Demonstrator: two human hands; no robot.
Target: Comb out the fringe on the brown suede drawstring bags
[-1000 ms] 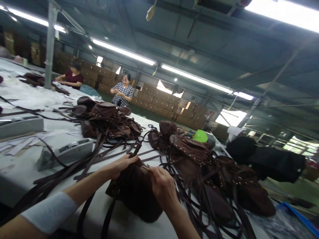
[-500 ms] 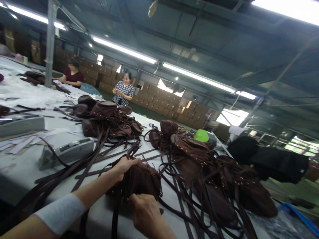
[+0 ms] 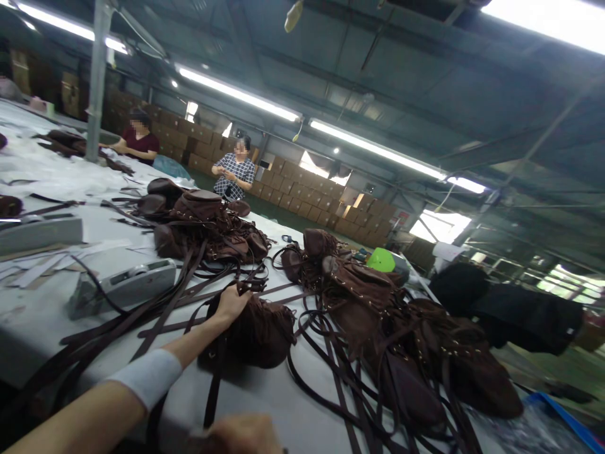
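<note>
A dark brown drawstring-style bag (image 3: 267, 337) lies on the white table in front of me. My left hand (image 3: 231, 304) is closed on the gathered top of this bag, at its far left end. A dark strap (image 3: 215, 384) hangs down from the bag's left side toward the table's front edge. At the bottom edge of the view is my right hand (image 3: 248, 434), apart from the bag's body and smeared by motion. Something dark shows beside its fingers, too blurred to name.
Brown bags (image 3: 363, 296) with long straps lie heaped at right, and another bag pile (image 3: 203, 214) is farther back. A grey tape dispenser (image 3: 125, 287) stands left. A green cap (image 3: 380, 259) lies behind. Two people (image 3: 234, 173) (image 3: 139, 139) are across the table.
My right hand has moved from the bag's near side down to the bottom edge. My left hand keeps its hold, and the bag has shifted slightly left and turned.
</note>
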